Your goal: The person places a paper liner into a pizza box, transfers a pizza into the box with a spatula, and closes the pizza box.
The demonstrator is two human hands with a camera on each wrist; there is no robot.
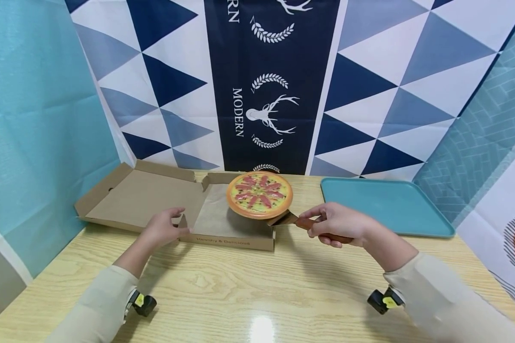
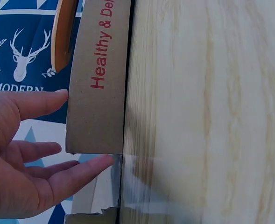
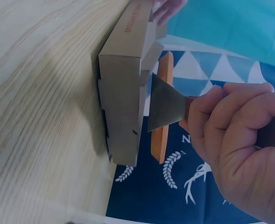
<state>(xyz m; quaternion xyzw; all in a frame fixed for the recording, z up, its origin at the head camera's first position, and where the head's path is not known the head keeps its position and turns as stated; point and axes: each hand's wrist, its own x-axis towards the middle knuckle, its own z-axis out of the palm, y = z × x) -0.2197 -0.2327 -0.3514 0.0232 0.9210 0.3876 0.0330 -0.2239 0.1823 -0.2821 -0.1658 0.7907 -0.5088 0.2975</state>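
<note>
A toy-like pizza (image 1: 259, 195) with an orange crust and red toppings sits on a metal spatula (image 1: 288, 218), raised over the right part of an open cardboard pizza box (image 1: 225, 242). My right hand (image 1: 336, 223) grips the spatula's brown wooden handle, fingers curled round it. In the right wrist view the flat blade (image 3: 165, 102) overlaps the pizza's edge (image 3: 160, 144). My left hand (image 1: 165, 229) is at the box's front left corner, thumb and fingers spread. In the left wrist view its fingertips lie close to the box wall (image 2: 97, 112); contact is hard to tell.
The box lid (image 1: 150, 195) lies folded open to the left. A teal tray (image 1: 386, 205) rests on the wooden table (image 1: 223, 290) at the right. Behind the table hangs a patterned cloth (image 1: 274, 85).
</note>
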